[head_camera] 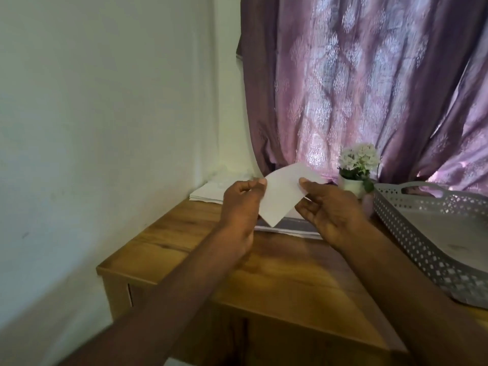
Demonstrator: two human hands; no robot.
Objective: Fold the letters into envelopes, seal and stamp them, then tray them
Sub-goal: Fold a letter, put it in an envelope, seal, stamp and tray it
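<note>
Both hands up over the wooden bench [277, 281], holding one white folded sheet [284, 192] between them, off the surface. Left hand [241, 204] pinches the sheet's left edge, thumb on top near the upper corner, other fingers curled in behind; right hand [331, 210] pinches the right edge, thumb tip on the near face, fingers underneath and partly hidden by the paper. Sheet is tilted, its upper corner pointing toward the curtain, its lower corner hanging down between the wrists. Can't tell whether it is a letter or an envelope; it looks plain white, no marks readable. Directly below the hands a flat stack of white papers [287, 229] lies on the bench, a greyish band across the top piece. A second stack of white sheets [208, 192] sits at the far left corner of the bench, against the wall [105, 128]. Grey perforated tray [412, 233] with a cut-out handle sits at the right end of the bench, near the right hand but apart from it; its floor shows nothing in the part in view. Small white pot of white flowers [357, 167] stands at the back between the tray and the held sheet, just in front of the purple patterned curtain [356, 75]. Both forearms bare, reaching in from the bottom of the view.
</note>
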